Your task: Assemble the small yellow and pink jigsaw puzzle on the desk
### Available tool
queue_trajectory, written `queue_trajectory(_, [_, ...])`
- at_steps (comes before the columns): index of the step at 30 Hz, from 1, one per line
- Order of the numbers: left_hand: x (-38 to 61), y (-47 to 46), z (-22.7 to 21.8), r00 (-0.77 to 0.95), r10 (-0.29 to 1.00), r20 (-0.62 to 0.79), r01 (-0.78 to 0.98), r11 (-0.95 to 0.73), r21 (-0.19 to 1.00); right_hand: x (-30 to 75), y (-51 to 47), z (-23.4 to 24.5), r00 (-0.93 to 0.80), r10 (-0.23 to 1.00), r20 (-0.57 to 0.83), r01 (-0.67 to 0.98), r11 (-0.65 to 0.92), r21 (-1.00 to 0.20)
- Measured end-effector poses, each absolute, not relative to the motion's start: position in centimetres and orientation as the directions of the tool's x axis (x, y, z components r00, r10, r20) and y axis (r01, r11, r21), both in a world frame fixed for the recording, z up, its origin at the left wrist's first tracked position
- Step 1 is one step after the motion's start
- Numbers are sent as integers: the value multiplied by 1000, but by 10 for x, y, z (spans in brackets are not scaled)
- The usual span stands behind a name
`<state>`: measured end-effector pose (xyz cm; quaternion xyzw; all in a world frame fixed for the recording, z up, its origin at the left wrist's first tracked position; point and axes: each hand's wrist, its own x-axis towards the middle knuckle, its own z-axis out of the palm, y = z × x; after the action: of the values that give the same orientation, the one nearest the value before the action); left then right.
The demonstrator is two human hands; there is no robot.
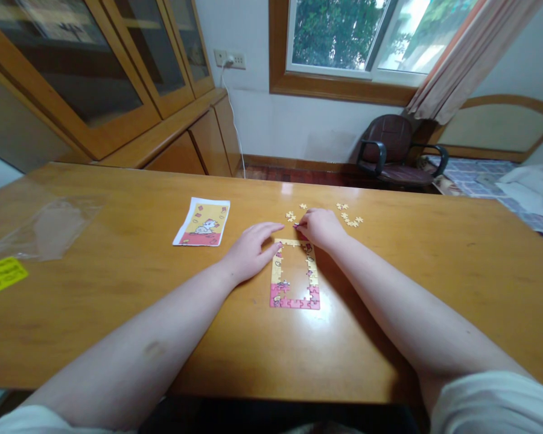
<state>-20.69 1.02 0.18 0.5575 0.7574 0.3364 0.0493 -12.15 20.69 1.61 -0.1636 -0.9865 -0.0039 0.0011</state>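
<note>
A jigsaw puzzle frame lies on the wooden table, pink along the near side and yellow along the far side, with bare tabletop inside it. My left hand rests at its upper left corner, fingers stretched out and thumb touching the edge. Just beyond the upper right corner, my right hand pinches a small puzzle piece between thumb and fingertips. Loose yellow pieces lie near the right fingertips, and more loose pieces are spread to the right of that hand.
A picture card with a white animal on yellow and pink lies left of my left hand. Farther left are a clear plastic bag and a yellow label. An office chair stands beyond the table.
</note>
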Motion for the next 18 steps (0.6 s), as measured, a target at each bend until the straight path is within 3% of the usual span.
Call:
queue_trajectory(8, [-206,10,2,-365,885,288,816,155,557,-120,209,17,-963,264,51,265,964,21])
queue_trajectory(14, [-207,12,1,-314,902,298,829,107,549,-82,196,32,-981,139,133,122,984,-131])
queue_trajectory(18, [-207,12,-1,-183,934,306,866,6,500,-40,176,35,-991,13,136,-12,984,-179])
